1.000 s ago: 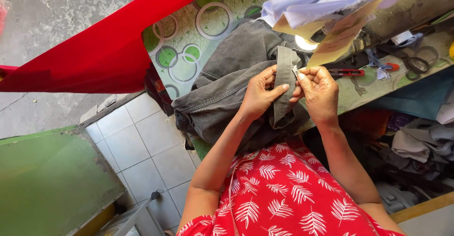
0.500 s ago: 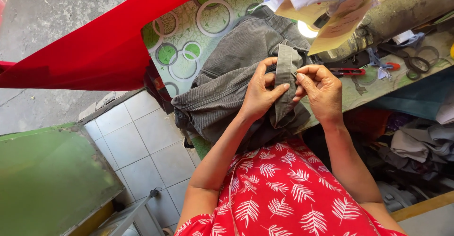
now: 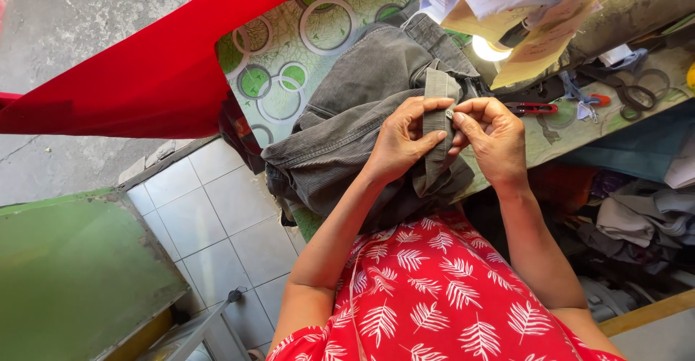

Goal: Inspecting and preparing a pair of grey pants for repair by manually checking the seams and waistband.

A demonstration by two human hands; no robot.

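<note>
Left hand [image 3: 400, 144] pinches grey corduroy strip [image 3: 434, 126] between thumb and fingers; right hand [image 3: 494, 138] grips small metal piece at strip's edge, fingertip to fingertip. Grey corduroy garment [image 3: 355, 122] bunched beneath fingers; red snips [image 3: 534, 107] beyond right knuckles.

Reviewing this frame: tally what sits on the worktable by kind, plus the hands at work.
Hands: 2, left hand and right hand, both pinching the grey corduroy strip
Grey corduroy garment: 1
Red-handled thread snips: 1
Scissors: 1
Lit lamp bulb: 1
Red cloth: 1
Total: 8, strip included
</note>
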